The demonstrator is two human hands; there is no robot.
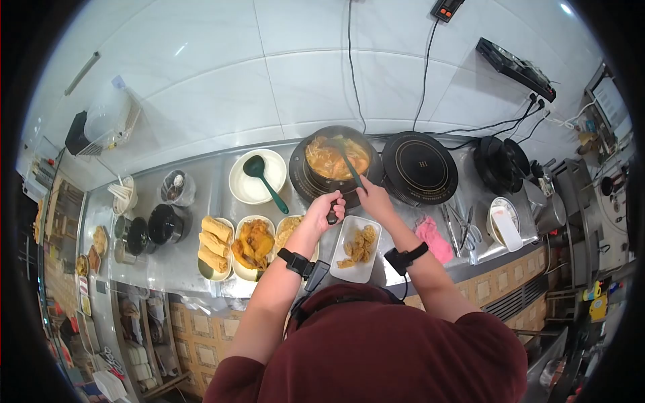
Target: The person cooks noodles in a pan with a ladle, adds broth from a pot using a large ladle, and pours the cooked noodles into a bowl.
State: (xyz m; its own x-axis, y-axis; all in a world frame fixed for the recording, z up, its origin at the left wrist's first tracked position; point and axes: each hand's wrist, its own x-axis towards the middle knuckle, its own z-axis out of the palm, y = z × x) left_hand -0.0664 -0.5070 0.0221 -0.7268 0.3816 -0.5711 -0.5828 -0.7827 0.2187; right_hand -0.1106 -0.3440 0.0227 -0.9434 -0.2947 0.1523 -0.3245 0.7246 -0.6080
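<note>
A dark pan (309, 144) of orange-red broth with noodle-like strands and other pieces (329, 161) sits on the left round induction cooker (299, 176). My left hand (325, 211) is closed round the pan's dark handle (332, 217), on the near side. In my right hand (373, 199) is the handle of a green cooking utensil (351, 166). Its head reaches into the broth, and its exact shape is hard to make out. Just below my hands stands a clear plastic container (346, 275) with brown fried pieces (361, 246).
A green ladle (263, 176) rests in a white bowl (236, 188). Left of my forearm are dishes of rolls (214, 243) and yellow-orange food (253, 244). Rightward are another induction cooker (420, 168), a pink cloth (435, 240), tongs (465, 225) and black pans (500, 161).
</note>
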